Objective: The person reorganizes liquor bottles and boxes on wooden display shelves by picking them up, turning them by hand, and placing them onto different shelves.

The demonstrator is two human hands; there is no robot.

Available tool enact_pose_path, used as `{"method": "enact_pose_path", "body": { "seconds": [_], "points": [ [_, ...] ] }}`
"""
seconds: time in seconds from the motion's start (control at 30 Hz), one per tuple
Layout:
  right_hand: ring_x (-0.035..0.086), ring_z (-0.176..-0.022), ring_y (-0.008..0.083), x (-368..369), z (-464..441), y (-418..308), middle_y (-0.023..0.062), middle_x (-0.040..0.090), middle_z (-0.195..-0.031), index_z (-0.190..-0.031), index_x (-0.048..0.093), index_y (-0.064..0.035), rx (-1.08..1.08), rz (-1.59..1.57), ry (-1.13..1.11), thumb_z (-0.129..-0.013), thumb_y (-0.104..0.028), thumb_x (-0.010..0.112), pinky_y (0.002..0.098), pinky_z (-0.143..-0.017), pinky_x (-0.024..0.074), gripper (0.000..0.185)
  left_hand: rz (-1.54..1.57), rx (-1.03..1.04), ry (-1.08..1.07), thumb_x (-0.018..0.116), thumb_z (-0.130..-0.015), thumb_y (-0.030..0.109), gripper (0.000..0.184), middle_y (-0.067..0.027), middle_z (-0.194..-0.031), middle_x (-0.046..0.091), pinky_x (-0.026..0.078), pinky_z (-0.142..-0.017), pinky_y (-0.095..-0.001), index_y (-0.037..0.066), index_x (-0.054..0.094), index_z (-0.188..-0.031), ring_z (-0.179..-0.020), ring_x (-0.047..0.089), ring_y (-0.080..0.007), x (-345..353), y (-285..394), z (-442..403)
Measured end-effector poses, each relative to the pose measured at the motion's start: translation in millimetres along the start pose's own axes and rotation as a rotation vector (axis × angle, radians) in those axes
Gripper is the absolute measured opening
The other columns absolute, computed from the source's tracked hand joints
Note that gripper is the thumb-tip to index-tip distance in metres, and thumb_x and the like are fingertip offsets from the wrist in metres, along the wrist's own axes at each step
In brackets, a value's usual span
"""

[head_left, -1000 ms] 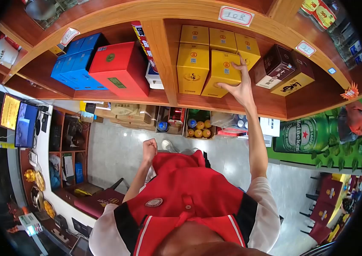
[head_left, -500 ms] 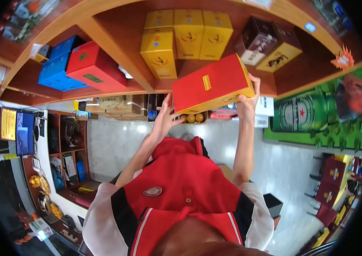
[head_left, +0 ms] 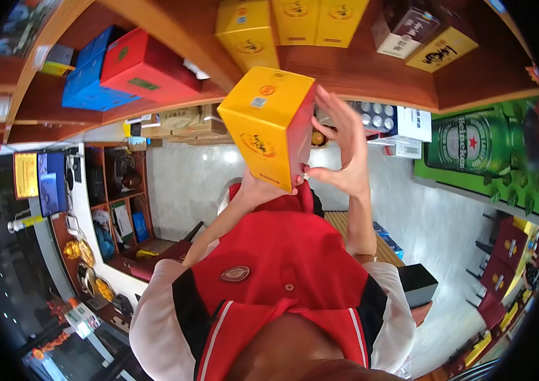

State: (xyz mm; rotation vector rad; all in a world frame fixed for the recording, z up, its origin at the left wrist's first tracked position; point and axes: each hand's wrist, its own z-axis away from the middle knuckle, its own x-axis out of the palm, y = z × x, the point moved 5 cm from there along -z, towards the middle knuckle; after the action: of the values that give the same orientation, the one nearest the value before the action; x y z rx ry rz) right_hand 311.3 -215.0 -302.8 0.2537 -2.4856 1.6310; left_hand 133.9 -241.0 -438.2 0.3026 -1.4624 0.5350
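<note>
A yellow and red carton [head_left: 258, 136] is held upright and slightly tilted in front of my chest. Its yellow face and top show printed emblems, and its red side faces right. My left hand [head_left: 264, 192] grips the carton from below, with fingertips curling round its lower right edge; the palm is partly hidden behind it. To the right of the red side, my right hand [head_left: 347, 149] has fingers and thumb spread apart. Its fingertips are close to the carton, and I cannot tell whether they touch it.
Yellow boxes [head_left: 248, 39], dark boxes [head_left: 409, 28], a red box [head_left: 149, 66] and blue boxes [head_left: 88, 82] stand in the wooden shelf. Its front edge [head_left: 377, 106] lies just beyond the carton. Cans [head_left: 377, 117] sit below, and a green bottle display [head_left: 472, 143] is at right.
The carton has been turned from lying on its side to upright and brought closer to me. My left hand has moved underneath it, and my right hand has let go of its end.
</note>
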Motion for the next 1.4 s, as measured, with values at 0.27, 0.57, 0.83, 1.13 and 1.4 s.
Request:
{"method": "enact_pose_path", "body": {
  "seconds": [0.27,0.57,0.83,1.13,1.4],
  "points": [
    [0.047,-0.142,0.0383,155,12,37,0.0217,0.045,-0.155,-0.153,0.042,-0.0039,-0.005,0.436,-0.247,-0.066,-0.024,0.095,0.047,-0.118,0.0394,0.104,-0.028,0.32,-0.055,0.047,-0.1,0.062,0.071,-0.0167,-0.141,0.059,0.054,-0.091,-0.0583,0.012,0.048,-0.149,-0.123,0.059,-0.04,1,53,100],
    [0.048,-0.136,0.0438,391,42,102,0.0272,0.043,-0.149,-0.158,0.028,0.0001,-0.003,0.538,-0.468,-0.064,-0.028,0.098,0.0497,-0.114,0.0412,0.121,0.053,0.686,0.07,0.036,-0.105,0.058,0.066,-0.01,-0.158,0.049,0.04,-0.109,-0.0661,0.02,0.044,-0.157,-0.14,0.05,-0.0366,-4,136,324],
    [0.054,-0.134,0.0336,576,34,138,0.0237,0.046,-0.145,-0.16,0.021,0.0,0.18,0.16,-0.682,-0.07,-0.021,0.096,0.0451,-0.108,0.0504,0.119,-0.234,0.938,0.034,0.032,-0.105,0.063,0.07,-0.0137,-0.16,0.045,0.044,-0.104,-0.0715,0.021,0.04,-0.159,-0.139,0.05,-0.0404,-20,208,507],
    [0.056,-0.13,0.0272,752,-54,149,0.0157,0.049,-0.14,-0.149,0.029,-0.0026,0.099,-0.272,-0.683,-0.071,-0.003,0.093,0.0436,-0.108,0.0505,0.101,-0.603,1.493,0.607,0.044,-0.101,0.067,0.081,-0.0175,-0.157,0.045,0.046,-0.11,-0.0592,0.021,0.026,-0.165,-0.142,0.048,-0.0361,97,314,660],
    [0.056,-0.129,0.0266,911,-176,104,0.0171,0.048,-0.142,-0.15,0.027,-0.0019,-0.228,-0.411,-0.565,-0.071,-0.002,0.093,0.0414,-0.105,0.0515,0.103,-1.64,2.085,1.033,0.103,-0.058,0.025,0.144,-0.0175,-0.16,0.027,0.048,-0.112,-0.051,0.012,0.009,-0.166,-0.149,0.035,-0.0336,245,440,727]
  ]
}}
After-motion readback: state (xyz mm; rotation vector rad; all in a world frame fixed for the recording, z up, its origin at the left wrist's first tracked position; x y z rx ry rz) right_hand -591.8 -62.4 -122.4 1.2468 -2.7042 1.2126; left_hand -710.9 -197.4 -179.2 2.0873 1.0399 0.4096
